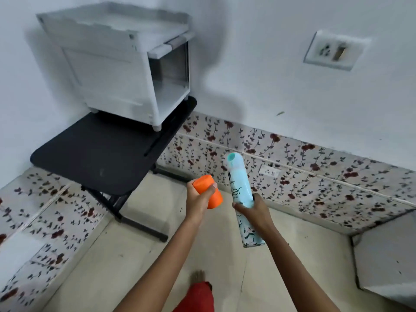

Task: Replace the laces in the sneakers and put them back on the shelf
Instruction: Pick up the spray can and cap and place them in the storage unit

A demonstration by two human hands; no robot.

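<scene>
Over the floor [139,255], left hand [198,200] grips orange cap [209,191]; right hand [255,211] grips upward-pointing spray can [238,176].

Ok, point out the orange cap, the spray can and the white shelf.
orange cap [215,199]: head view, lower side wall.
spray can [239,184]: head view, upper body, near the lettering.
white shelf [108,73]: head view, left side panel.

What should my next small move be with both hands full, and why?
Probably set the orange cylinder from your left hand on the black table; your right hand grips the spray can, so neither is free to work.
</scene>
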